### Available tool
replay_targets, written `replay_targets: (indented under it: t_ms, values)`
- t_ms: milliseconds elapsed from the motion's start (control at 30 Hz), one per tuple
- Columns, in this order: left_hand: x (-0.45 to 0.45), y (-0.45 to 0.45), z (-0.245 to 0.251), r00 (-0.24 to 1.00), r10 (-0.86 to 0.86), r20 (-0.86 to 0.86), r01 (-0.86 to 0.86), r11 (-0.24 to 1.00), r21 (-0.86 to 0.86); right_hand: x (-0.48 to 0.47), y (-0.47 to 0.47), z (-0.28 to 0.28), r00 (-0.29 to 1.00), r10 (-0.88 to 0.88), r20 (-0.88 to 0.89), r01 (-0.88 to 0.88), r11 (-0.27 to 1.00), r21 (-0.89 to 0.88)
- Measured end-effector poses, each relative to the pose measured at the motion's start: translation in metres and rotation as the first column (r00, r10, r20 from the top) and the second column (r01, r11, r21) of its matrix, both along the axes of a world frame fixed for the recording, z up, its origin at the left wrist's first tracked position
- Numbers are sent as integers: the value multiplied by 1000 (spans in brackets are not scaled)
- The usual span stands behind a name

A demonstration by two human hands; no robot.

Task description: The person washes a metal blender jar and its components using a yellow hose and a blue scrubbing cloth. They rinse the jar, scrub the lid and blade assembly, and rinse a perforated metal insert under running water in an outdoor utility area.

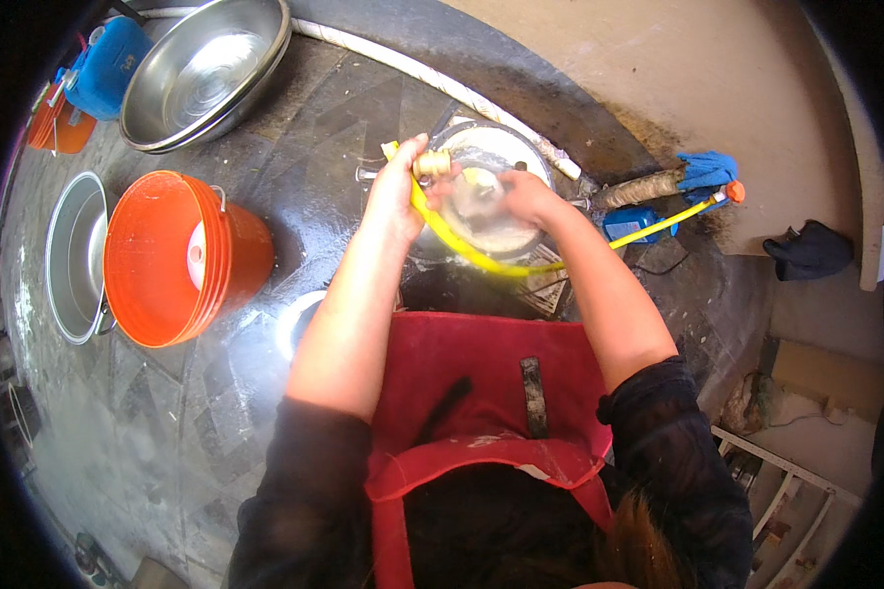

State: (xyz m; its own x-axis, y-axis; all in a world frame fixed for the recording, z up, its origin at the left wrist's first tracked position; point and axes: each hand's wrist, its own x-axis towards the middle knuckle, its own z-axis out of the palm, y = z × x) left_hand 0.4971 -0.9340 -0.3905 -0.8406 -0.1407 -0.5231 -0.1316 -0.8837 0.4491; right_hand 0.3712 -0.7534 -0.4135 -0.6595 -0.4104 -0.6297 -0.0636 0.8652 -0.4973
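My left hand (405,180) grips a yellow hose (486,263) near its end, beside a brass-coloured cylindrical fitting (433,163). The fingers partly hide how the fitting sits against the hose. From that hand the hose sags across the front of a round vessel (541,151) with a dark rim and a whitish inside. My right hand (528,197) is low over the vessel, its fingers pointing inward. A blur, perhaps spray, covers its fingertips and a pale object there, so I cannot tell whether it holds anything.
To the left stand an orange bucket (254,239), a metal pot (77,258) and tilted steel basins (191,110). Behind them is a blue jerrycan (114,66). At right, the hose reaches an orange-handled tap (735,192) beside blue cloth (707,171). The tiled floor (214,412) looks wet.
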Motion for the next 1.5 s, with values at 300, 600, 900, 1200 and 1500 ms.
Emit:
replay_targets:
  t_ms: [300,600,900,1200,1500]
  values:
    - [-4,0,-2,999,36,14,-36,999,-12,-1,-14,4,989,-148,12,148,989,12]
    - [-5,1,-3,997,80,12,-79,996,-41,-8,-26,32,876,357,-325,-332,934,132]
    - [-6,1,-1,998,63,-5,-63,996,-68,3,-73,42,688,656,-311,-493,736,464]
    - [-4,2,2,997,72,5,-71,994,-77,-33,54,103,787,220,-576,-155,975,159]
    - [-2,6,3,985,-136,-110,123,986,-115,-20,97,114,860,91,-503,-74,996,53]
